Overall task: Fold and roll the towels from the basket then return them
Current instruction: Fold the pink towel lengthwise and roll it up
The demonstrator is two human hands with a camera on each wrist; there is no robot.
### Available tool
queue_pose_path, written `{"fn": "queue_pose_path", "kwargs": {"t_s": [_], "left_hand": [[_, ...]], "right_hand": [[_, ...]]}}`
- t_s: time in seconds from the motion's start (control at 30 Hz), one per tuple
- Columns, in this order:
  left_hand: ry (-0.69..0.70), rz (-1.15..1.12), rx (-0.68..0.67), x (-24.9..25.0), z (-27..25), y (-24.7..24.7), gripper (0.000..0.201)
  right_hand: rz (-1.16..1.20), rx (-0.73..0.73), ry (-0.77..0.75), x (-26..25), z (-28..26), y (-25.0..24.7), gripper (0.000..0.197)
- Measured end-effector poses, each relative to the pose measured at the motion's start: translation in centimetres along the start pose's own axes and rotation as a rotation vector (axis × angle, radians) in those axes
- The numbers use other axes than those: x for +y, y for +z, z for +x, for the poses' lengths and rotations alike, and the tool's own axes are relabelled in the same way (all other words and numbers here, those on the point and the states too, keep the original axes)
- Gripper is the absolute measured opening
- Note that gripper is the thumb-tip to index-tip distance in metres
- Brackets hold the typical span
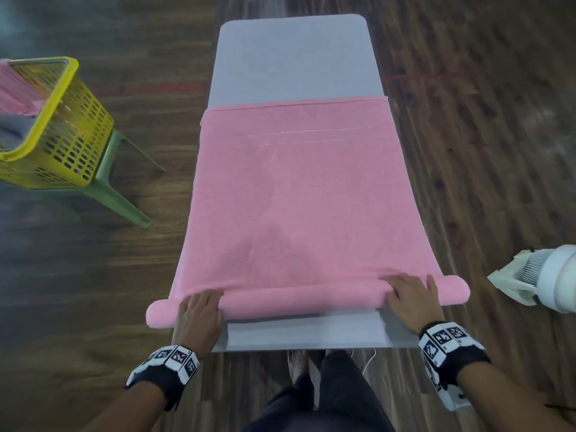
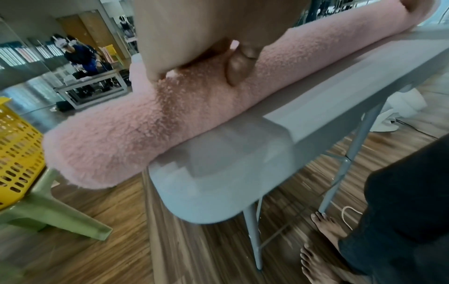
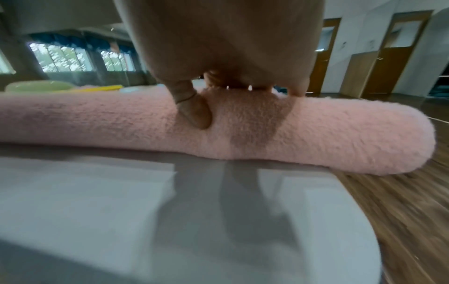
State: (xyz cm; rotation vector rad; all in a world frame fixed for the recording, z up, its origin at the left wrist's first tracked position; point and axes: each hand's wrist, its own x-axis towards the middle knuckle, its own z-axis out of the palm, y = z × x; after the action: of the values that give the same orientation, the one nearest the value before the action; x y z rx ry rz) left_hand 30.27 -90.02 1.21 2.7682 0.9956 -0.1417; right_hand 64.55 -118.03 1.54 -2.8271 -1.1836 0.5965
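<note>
A pink towel [image 1: 296, 188] lies flat along the grey table [image 1: 293, 57], and its near end is wound into a roll [image 1: 305, 299] whose ends stick out past both table sides. My left hand [image 1: 199, 310] grips the roll near its left end, fingers curled over the top and thumb [image 2: 239, 67] pressed into the near side of the roll [image 2: 121, 138]. My right hand [image 1: 408, 294] holds the roll [image 3: 328, 138] near the right end in the same way, thumb [image 3: 194, 113] dug into the pile. The yellow basket [image 1: 62, 129] stands at the left.
The basket sits on a green stool [image 1: 115, 188] and holds another pink towel [image 1: 15, 92] over something grey. A white fan [image 1: 548, 279] stands on the wooden floor at the right. My bare feet [image 2: 325, 230] are by the table legs.
</note>
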Motion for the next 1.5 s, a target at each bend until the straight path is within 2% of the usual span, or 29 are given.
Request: {"fn": "queue_pose_path", "kwargs": {"t_s": [0.07, 0.1, 0.2, 0.3, 0.4, 0.47, 0.53, 0.6, 0.67, 0.73, 0.83, 0.87, 0.93, 1.0, 1.13, 1.23, 1.3, 1.37, 1.43, 1.5], "left_hand": [[-0.068, -0.021, 0.018, 0.0, 0.9, 0.1, 0.053], [-0.087, -0.043, 0.014, 0.1, 1.1, 0.3, 0.054], [-0.028, -0.001, -0.069, 0.2, 0.5, 1.4, 0.063], [0.020, 0.064, -0.111, 0.4, 0.1, 1.2, 0.074], [0.037, 0.078, -0.097, 0.3, 0.5, 0.2, 0.051], [0.024, 0.074, -0.048, 0.2, 1.4, -0.4, 0.033], [0.000, 0.049, -0.039, 0.1, 2.4, -0.7, 0.043], [-0.025, 0.016, -0.028, 0.0, 3.2, -0.6, 0.055], [-0.058, -0.066, -0.033, 0.0, 3.5, -0.4, 0.056], [-0.035, -0.098, -0.089, 0.1, 2.9, 0.1, 0.058], [0.038, -0.008, -0.130, 0.0, 1.5, 0.5, 0.067], [0.038, -0.004, -0.130, -0.1, 1.1, 0.5, 0.065], [0.037, -0.009, -0.085, -0.2, 0.8, 0.3, 0.049], [0.036, 0.005, -0.061, 0.0, 1.2, -0.1, 0.034], [0.030, 0.026, -0.060, -0.2, 2.8, -0.9, 0.044], [-0.025, -0.009, -0.045, -0.3, 3.7, -0.8, 0.057], [-0.074, -0.067, -0.099, 0.0, 3.5, -0.4, 0.060], [-0.044, -0.058, -0.140, 0.1, 2.5, 0.3, 0.061], [0.015, -0.011, -0.149, 0.2, 1.4, 0.5, 0.067], [0.024, -0.002, -0.151, 0.1, 0.8, 0.3, 0.061]], "right_hand": [[0.048, 0.045, -0.006, 0.0, 0.7, -0.4, 0.045], [0.057, 0.014, -0.008, 0.0, 0.7, -0.3, 0.046], [0.076, -0.079, -0.019, 0.3, -0.1, 0.5, 0.059], [0.029, 0.002, -0.030, 0.7, -0.8, 1.2, 0.054], [-0.035, -0.003, 0.007, 0.3, -0.2, 0.7, 0.044], [-0.065, -0.092, 0.006, 0.0, 0.7, -0.2, 0.050], [-0.057, -0.144, 0.018, 0.0, 1.6, -1.1, 0.055], [-0.011, -0.077, 0.015, -0.1, 2.4, -1.8, 0.047], [0.029, -0.024, 0.000, -0.3, 2.9, -1.8, 0.044], [0.053, -0.082, -0.014, -0.5, 2.7, -1.3, 0.050], [0.011, -0.131, -0.052, -0.1, 1.0, 0.2, 0.066], [-0.006, -0.099, -0.066, 0.1, 0.4, 0.5, 0.064], [-0.022, -0.033, -0.078, 0.2, -0.3, 0.8, 0.054], [-0.024, -0.054, -0.055, 0.1, 0.0, 0.3, 0.047], [-0.049, -0.177, -0.048, -0.3, 2.3, -1.9, 0.048], [0.041, -0.041, -0.047, -0.6, 3.4, -2.6, 0.044], [0.046, -0.054, -0.049, -1.1, 3.1, -2.3, 0.055], [0.066, -0.081, -0.049, -1.1, 1.9, -1.1, 0.055], [0.064, -0.021, -0.080, -0.8, 0.4, 0.0, 0.053], [0.049, 0.019, -0.086, -0.4, -0.4, 0.7, 0.050]]}}
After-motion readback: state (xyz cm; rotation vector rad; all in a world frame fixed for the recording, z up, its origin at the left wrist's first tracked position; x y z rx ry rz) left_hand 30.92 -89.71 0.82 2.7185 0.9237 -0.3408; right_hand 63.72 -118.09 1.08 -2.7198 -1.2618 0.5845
